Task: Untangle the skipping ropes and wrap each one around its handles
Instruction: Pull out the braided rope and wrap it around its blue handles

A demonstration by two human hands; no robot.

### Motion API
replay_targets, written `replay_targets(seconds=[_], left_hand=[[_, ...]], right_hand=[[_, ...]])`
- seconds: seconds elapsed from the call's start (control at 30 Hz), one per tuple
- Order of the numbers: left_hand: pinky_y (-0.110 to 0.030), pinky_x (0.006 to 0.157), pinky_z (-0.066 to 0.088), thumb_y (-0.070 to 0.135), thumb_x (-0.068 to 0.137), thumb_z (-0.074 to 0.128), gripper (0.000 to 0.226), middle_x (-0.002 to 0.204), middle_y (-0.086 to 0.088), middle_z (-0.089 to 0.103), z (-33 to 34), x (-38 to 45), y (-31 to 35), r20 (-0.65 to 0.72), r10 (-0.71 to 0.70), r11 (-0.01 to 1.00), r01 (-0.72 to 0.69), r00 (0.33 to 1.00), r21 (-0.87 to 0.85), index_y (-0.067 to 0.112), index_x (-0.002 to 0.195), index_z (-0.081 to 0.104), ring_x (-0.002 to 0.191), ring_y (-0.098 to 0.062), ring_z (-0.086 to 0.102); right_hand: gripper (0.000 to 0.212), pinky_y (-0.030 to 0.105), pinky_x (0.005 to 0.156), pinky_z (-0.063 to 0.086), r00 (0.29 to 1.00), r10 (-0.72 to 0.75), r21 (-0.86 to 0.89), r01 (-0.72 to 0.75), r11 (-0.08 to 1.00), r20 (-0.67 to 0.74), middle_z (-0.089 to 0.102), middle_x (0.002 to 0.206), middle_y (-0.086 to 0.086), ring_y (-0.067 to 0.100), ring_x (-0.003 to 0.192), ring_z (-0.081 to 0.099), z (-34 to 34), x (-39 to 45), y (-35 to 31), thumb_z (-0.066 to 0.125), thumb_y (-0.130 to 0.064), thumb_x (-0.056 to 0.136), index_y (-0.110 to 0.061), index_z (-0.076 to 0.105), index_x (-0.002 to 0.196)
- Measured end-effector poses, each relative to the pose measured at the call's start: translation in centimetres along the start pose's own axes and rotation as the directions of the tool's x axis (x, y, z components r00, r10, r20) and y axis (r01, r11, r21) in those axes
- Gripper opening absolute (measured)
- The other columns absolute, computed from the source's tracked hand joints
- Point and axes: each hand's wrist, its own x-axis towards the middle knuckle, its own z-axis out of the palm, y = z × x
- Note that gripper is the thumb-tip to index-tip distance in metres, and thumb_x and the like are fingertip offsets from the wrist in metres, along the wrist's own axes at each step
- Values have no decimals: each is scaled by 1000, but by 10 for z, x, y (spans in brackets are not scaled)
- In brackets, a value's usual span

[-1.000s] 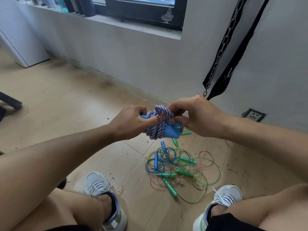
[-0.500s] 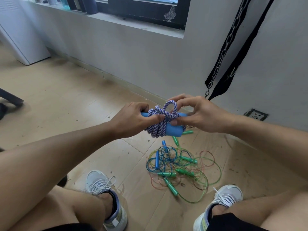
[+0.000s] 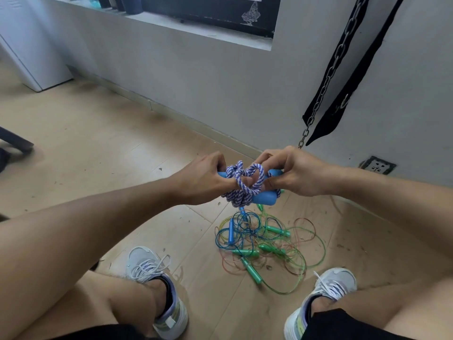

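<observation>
The person sits low with both hands raised over the floor [image 3: 103, 148], working a braided purple-and-white rope [image 3: 241, 190] that is wound around a pair of blue foam handles [image 3: 263, 198]. The left hand [image 3: 201, 179] grips the bundle at its left end, fingers curled over the handles and the coils. The right hand [image 3: 291, 171] pinches a loose loop [image 3: 257, 175] of the same rope just above the right end of the handles, holding it open like a small ring. This reads as the finishing tuck on this rope: the coils look done, and the free loop has to be locked.

To do it well, the left hand should keep its thumb pressing the coils so none slackens while the loop is worked. The right hand should slip the loop over the handle end, or pass the tail through it, and then draw it snug along the handles rather than upward, which would lift the wraps. The braid looks soft and grippy, so it should hold once tight.

Below, on the floor between the two grey shoes [image 3: 157, 288], lies the tangle of thin plastic ropes [image 3: 264, 244] with green and blue handles, still knotted together and untouched, near the floor's wall edge. The bundle should be set down well apart from that heap.
</observation>
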Motion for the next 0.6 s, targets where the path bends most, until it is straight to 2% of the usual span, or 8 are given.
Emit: replay_targets(seconds=[0.1,0.2,0.27,0.37,0.6], left_hand=[[-36,58,42,62,84,64,50,90,-12,67,1,-1,-1,58,-18,999,20,998,-33,20,100,43,65,-17,48],[-35,58,44,60,85,64,46,88,-5,66,0,-2,1,37,20,999,-18,999,-31,25,108,44,65,-17,52],[-33,57,43,57,85,66,42,84,-1,65,0,-2,2,21,47,998,-48,999,36,28,108,47,64,-15,52],[-32,57,41,55,85,65,40,81,0,62,1,-1,4,30,28,996,-31,999,85,27,109,48,64,-15,51],[-33,60,42,54,82,68,41,82,3,63,2,-4,7,98,-4,990,-10,995,138,30,110,51,67,-14,53]], right_hand=[[23,36,82,60,995,81,61,-78,995,-55,73,100,8,16,88,70,1,1,-3,85,-11,78,-22,73,93],[38,30,80,61,986,152,52,-149,987,-61,69,105,1,16,92,70,0,1,-6,85,-14,78,-25,59,103],[40,27,85,59,985,173,-64,-173,983,-15,70,109,-3,12,97,70,2,0,-6,81,-20,83,-26,59,117],[31,34,86,54,986,168,-360,-152,921,16,69,107,-7,14,95,65,7,0,-5,69,-31,92,-25,61,121],[31,31,90,50,982,178,-384,-141,913,64,66,118,-6,13,103,61,13,2,0,65,-30,97,-25,59,128]])
